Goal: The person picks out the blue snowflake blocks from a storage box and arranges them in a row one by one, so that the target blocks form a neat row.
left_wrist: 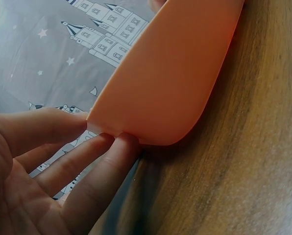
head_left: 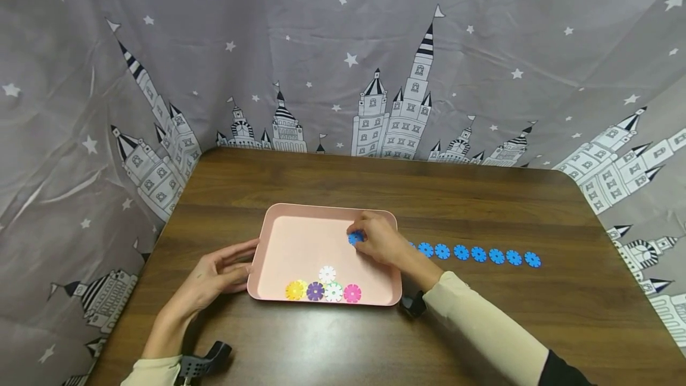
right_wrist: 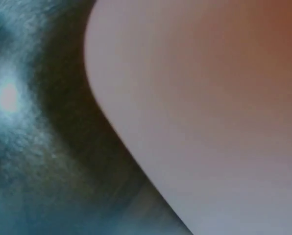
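Note:
Over the upper right of a pink tray [head_left: 311, 210], my right hand [head_left: 377, 240] pinches a blue flower-shaped disc [head_left: 354, 238] between thumb and fingers. At the tray's left side is my left hand [head_left: 217, 273], its fairly straight fingers touching the outer wall. The left wrist view shows those fingertips [left_wrist: 124, 142] against the tray wall [left_wrist: 160, 83]. Inside the tray, along its near side, lie a yellow disc [head_left: 294, 290], a purple disc [head_left: 315, 291], a pink disc [head_left: 352, 293] and white ones [head_left: 327, 274]. The right wrist view is blurred and shows neither hand nor disc clearly.
A row of several blue discs [head_left: 479, 254] runs rightward from the tray across the wooden table [head_left: 482, 201]. The row's left end is partly hidden behind the right forearm. A grey curtain [head_left: 321, 16] with castles and stars hangs behind the table.

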Tool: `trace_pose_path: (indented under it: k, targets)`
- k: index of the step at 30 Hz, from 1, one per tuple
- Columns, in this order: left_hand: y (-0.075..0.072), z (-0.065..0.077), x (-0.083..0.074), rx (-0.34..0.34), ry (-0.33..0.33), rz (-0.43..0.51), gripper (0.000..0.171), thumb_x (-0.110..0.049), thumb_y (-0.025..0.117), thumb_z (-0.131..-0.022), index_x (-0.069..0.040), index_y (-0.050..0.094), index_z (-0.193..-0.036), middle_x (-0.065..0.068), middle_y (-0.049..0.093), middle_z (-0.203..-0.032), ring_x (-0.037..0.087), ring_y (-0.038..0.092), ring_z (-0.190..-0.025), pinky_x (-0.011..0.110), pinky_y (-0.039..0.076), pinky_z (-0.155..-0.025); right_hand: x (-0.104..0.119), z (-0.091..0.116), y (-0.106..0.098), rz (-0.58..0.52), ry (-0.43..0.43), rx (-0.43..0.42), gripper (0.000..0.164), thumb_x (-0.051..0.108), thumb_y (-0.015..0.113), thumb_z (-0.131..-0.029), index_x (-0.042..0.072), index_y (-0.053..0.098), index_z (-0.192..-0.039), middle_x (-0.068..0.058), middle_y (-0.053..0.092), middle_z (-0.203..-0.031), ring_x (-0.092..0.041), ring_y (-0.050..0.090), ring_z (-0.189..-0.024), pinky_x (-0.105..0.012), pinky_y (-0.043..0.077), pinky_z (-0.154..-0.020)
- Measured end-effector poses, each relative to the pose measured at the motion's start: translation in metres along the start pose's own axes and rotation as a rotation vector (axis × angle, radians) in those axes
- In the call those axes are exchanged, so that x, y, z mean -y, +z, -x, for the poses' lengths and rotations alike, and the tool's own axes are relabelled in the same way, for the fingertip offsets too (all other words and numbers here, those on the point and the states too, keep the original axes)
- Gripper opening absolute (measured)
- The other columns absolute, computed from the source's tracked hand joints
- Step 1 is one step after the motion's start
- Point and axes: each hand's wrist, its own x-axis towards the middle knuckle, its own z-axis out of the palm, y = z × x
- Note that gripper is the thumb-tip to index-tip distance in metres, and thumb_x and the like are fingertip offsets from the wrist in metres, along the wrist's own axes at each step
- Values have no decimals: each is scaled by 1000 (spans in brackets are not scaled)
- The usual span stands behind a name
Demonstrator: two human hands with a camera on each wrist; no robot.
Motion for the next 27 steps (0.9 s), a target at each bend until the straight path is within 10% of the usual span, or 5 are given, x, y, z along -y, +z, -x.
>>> trace_pose_path:
  k: [18,27]
  targets:
    - [0,0,2,14,8,10,60,0,60,-95,13,31,-146,38,31,-146,15,64,-108,38,59,-81,-2,4,-4,-17,-27,57,30,-2,75,-70,-3,75,-100,-8,64,-94,-18,57,-84,-19,50,-70]
    - [0,1,1,11,18,-3,59,-1,60,-96,13,32,-146,39,31,-146,14,64,-107,37,59,-81,-5,16,-20,-19,52,-24,30,1,76,-74,-1,75,-104,-8,65,-103,-23,60,-96,-35,54,-83]
